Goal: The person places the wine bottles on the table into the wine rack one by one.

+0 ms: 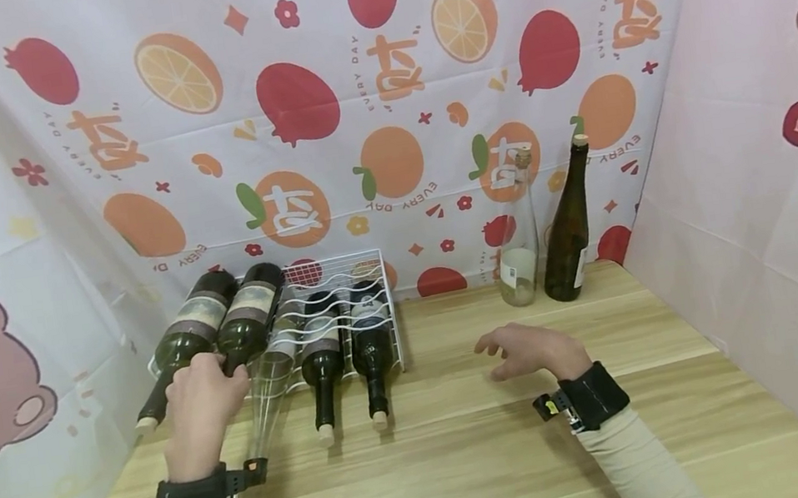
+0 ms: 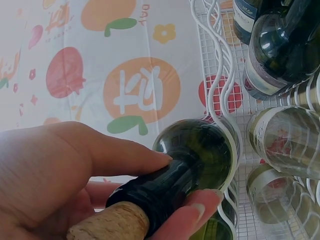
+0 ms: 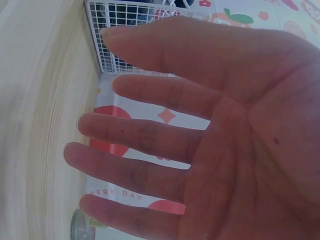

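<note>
My left hand [image 1: 205, 396] grips the neck of a dark green wine bottle [image 1: 250, 306], second from the left on the white wire rack [image 1: 394, 317]. In the left wrist view, thumb and fingers close round the dark neck [image 2: 162, 187] just above its cork [image 2: 112, 222]. That bottle tilts with its base toward the back, and the hand hides its neck end in the head view. My right hand [image 1: 529, 348] hovers over the table right of the rack, holding nothing. Its fingers [image 3: 145, 135] are spread and nearly straight in the right wrist view.
Another dark bottle [image 1: 186, 332] lies at the rack's left end. Lower down lie a clear bottle [image 1: 274, 366] and two dark bottles [image 1: 322, 364], corks toward me. A clear bottle [image 1: 518, 267] and a dark green bottle [image 1: 567, 235] stand upright at the table's back right, near the printed cloth [image 1: 443, 235].
</note>
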Available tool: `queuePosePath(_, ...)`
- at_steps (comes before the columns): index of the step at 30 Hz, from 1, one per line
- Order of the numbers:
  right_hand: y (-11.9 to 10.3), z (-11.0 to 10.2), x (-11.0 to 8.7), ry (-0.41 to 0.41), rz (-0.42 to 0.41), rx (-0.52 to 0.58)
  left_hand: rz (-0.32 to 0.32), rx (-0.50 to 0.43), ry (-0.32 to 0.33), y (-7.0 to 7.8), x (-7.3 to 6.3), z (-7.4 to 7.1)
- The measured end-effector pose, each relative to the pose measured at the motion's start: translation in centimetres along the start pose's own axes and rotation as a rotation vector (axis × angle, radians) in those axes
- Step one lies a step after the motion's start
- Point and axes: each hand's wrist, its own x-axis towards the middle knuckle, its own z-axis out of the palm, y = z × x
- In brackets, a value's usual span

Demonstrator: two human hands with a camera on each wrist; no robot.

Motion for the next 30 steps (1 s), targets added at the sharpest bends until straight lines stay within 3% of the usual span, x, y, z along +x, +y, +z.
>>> queuePosePath(30, 0.05, 0.07, 0.22, -0.014, 0.002, 0.001, -0.091, -0.025, 0.046, 0.02, 0.07, 0.12)
